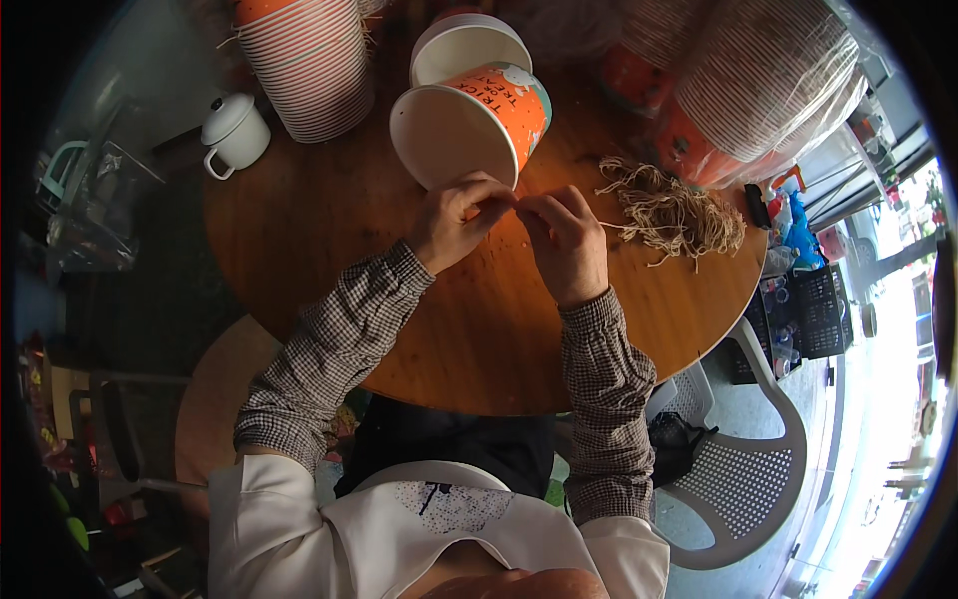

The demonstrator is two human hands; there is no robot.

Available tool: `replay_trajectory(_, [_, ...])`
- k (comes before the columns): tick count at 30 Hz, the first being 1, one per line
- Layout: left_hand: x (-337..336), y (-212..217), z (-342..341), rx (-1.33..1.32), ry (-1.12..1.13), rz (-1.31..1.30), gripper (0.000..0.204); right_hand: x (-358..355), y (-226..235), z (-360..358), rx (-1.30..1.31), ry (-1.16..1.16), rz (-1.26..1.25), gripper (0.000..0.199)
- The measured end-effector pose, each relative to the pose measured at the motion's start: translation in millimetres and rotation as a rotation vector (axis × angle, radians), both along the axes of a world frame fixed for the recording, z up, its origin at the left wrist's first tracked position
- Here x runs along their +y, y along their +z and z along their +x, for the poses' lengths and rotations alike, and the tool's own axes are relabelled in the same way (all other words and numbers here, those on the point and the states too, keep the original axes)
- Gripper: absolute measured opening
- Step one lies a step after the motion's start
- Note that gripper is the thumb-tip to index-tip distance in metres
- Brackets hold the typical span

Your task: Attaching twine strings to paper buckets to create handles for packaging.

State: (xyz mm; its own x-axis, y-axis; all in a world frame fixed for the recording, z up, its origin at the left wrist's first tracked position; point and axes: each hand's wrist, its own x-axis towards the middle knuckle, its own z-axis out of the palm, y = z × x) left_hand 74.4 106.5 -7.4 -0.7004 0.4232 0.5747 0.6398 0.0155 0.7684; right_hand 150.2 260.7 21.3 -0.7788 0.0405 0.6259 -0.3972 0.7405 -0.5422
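An orange printed paper bucket point(519, 112) lies tipped on its side, its wide white mouth turned toward me. Just below its rim, my left hand point(454, 220) is closed in a pinch, fingers touching or very close to the rim. My right hand point(569, 240) is also pinched, and the fingertips of both hands meet at the rim's lower right. What they hold is too small to make out. Right of my right hand lies a loose heap of beige twine point(679, 212), with one strand reaching toward that hand.
Behind the bucket lies another white-mouthed bucket point(469, 52). A tall stack of nested buckets point(309, 75) stands far left on the round wooden table point(469, 344), beside a white enamel mug point(237, 137). Plastic-wrapped bucket stacks point(758, 80) fill the far right. A grey plastic chair point(743, 469) stands at right.
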Motion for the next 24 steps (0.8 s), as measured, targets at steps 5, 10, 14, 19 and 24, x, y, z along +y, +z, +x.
replay_trajectory(5, [1, -1, 0, 0.065, -0.075, -0.055, 0.009, 4, -2, -4, 0.004, -0.009, -0.078, 0.009])
replay_trajectory(10, [-2, -10, -5, -0.275, -0.143, 0.027, 0.011, 17, 0, -6, -0.074, -0.074, -0.331, 0.014])
replay_trajectory(14, [-1, -10, -5, -0.406, -0.189, 0.193, 0.011, 19, 3, 0, -0.170, 0.093, -0.406, 0.016])
replay_trajectory(19, [-2, -8, -3, -0.421, -0.204, 0.200, 0.011, 13, 2, -1, -0.159, 0.105, -0.299, 0.014])
replay_trajectory(24, [0, -5, -1, -0.419, -0.213, 0.180, 0.011, 11, -1, -4, -0.133, 0.116, -0.297, 0.010])
